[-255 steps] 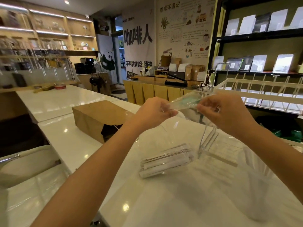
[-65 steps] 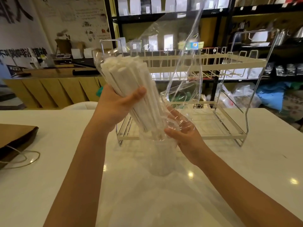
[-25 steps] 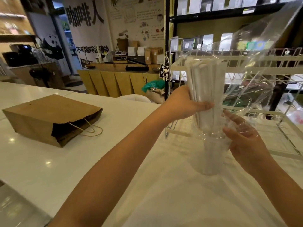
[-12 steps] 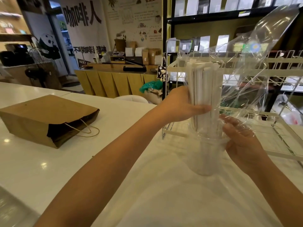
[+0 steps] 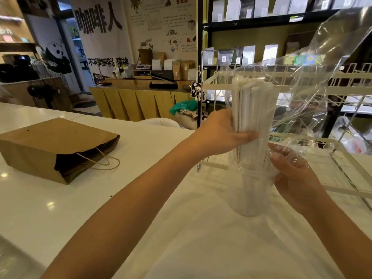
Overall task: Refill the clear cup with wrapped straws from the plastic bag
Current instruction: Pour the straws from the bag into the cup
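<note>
A thick bundle of white wrapped straws (image 5: 254, 115) stands upright with its lower ends inside the clear cup (image 5: 252, 195), which rests on the white counter (image 5: 120, 198). My left hand (image 5: 223, 133) grips the bundle at mid height from the left, thumb across the front. My right hand (image 5: 291, 174) holds the cup's rim from the right, with clear film over its fingers. The clear plastic bag (image 5: 322, 77) is still around the straws and billows up and to the right.
A white wire rack (image 5: 322, 89) stands directly behind the cup. A brown paper bag (image 5: 50, 146) lies on its side on the counter at the left, its string handle toward me. Shelves with pouches are at the back.
The straw bundle has gone from tilted to upright and sunk a little deeper into the cup. Both hands keep the same holds; the view shifted slightly.
</note>
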